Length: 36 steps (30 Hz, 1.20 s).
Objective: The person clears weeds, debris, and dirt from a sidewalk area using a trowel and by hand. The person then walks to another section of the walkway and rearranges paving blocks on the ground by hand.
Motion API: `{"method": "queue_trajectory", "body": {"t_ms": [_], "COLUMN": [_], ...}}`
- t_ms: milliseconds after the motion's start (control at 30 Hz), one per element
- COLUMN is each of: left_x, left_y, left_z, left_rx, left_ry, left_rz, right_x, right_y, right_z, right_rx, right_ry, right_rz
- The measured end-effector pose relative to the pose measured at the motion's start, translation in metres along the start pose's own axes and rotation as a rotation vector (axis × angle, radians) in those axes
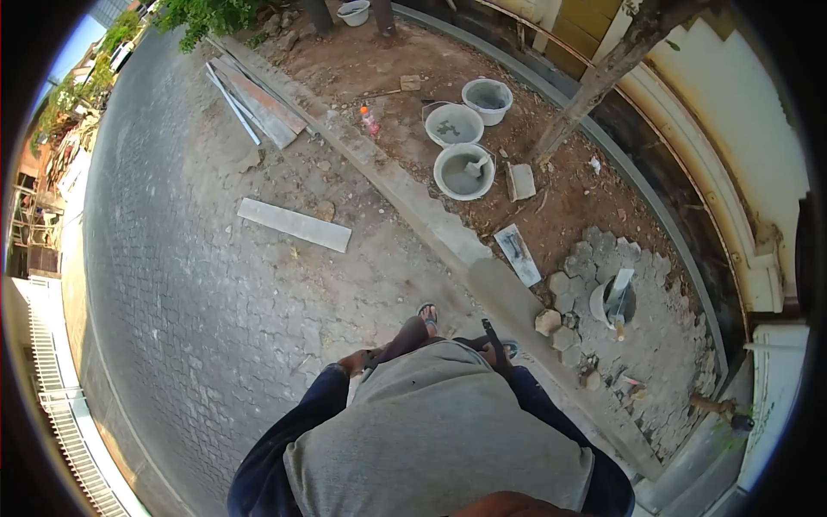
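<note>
My left hand [353, 363] is at my left side, close to my thigh, and its fingers are too hidden to tell their pose. Beside my right hip, my right hand [496, 353] is closed around a dark, slim object [488, 331] that sticks up past it; its kind is unclear. Ahead of my feet, a low concrete kerb [405, 198] runs diagonally, its near stretch darker, like wet mortar. A smeared flat board [518, 256] lies just beyond the kerb. To the right, a bucket [603, 303] with a trowel-like tool [618, 289] stands on the pavers.
Three buckets of grey mix [465, 172] [454, 125] [488, 102] stand on the soil near a tree trunk [577, 103]. A pale plank [293, 224] and several long boards [258, 103] lie left of the kerb. Loose hexagonal pavers [564, 289] and a bottle [369, 119] are also there.
</note>
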State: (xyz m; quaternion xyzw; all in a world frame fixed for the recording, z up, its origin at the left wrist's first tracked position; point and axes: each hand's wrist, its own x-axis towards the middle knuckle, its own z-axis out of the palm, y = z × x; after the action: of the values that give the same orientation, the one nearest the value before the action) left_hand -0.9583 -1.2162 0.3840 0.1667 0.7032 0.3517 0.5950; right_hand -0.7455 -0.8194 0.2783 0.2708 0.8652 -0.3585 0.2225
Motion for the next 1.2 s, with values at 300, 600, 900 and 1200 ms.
{"method": "queue_trajectory", "body": {"t_ms": [300,600,900,1200], "left_x": [-0.044,-0.033,0.034,0.015], "left_y": [-0.063,-0.060,-0.060,0.000], "left_z": [-0.017,-0.045,-0.241,-0.404], "left_rx": [0.036,-0.361,-0.236,-1.521], "left_ry": [0.231,0.493,0.453,1.165], "left_rz": [0.340,0.199,-0.085,-0.175], "right_x": [0.207,0.301,0.498,0.705], "right_y": [-0.046,-0.124,-0.252,-0.603], "right_z": [-0.073,-0.120,-0.107,-0.150], "right_rx": [0.012,0.144,0.016,-0.597], "right_ry": [0.056,-0.366,-0.682,-0.104], "right_rz": [-0.438,0.124,-0.230,-0.832]}}
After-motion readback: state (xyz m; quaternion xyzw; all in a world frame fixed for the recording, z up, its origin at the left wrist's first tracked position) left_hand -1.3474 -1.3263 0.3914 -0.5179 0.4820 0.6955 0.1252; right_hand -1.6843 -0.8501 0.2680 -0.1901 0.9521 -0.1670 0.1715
